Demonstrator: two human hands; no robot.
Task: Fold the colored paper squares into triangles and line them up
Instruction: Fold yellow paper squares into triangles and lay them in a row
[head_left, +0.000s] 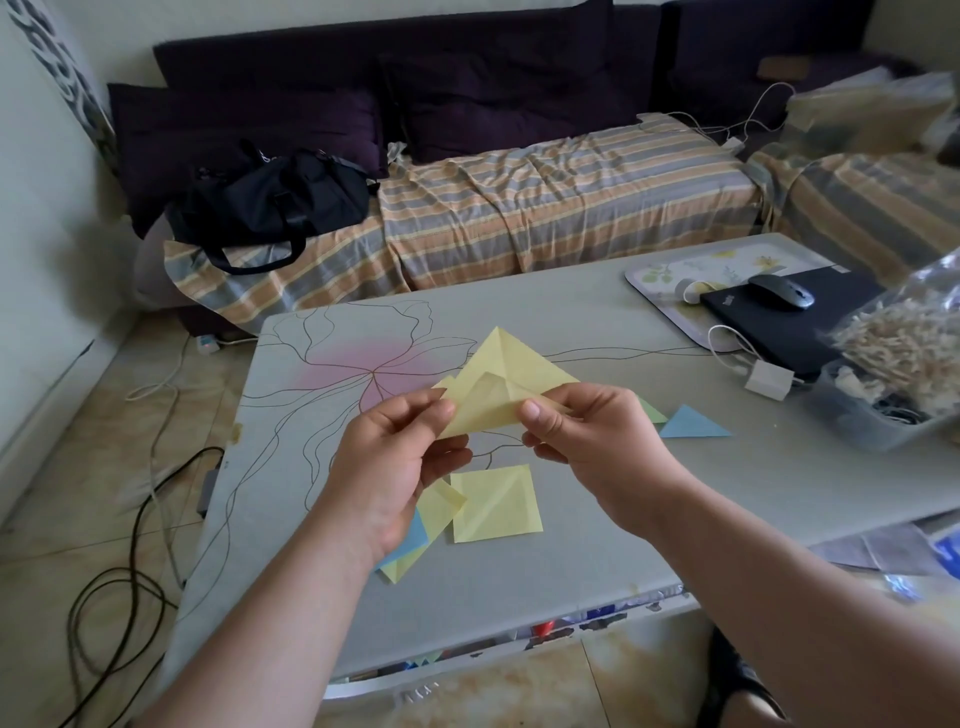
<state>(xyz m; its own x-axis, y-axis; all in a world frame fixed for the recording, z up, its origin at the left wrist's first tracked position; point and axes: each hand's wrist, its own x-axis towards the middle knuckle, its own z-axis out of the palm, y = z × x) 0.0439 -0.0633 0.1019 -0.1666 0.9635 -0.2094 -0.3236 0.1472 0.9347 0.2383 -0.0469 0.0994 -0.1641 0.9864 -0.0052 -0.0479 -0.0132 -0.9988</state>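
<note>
Above grey table (675, 499), yellow paper (506, 384) pinched between left hand (395, 457) and right hand (582, 426).

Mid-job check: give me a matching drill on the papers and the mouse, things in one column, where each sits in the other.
Things:
1. yellow paper
2. blue triangle
3. yellow square
4. mouse

Places:
A. on the black laptop
B. flat on the table, below the hands
C. pinched between left hand and right hand
D. on the table, right of the right hand

Pairs: 1-C, 2-D, 3-B, 4-A
</note>
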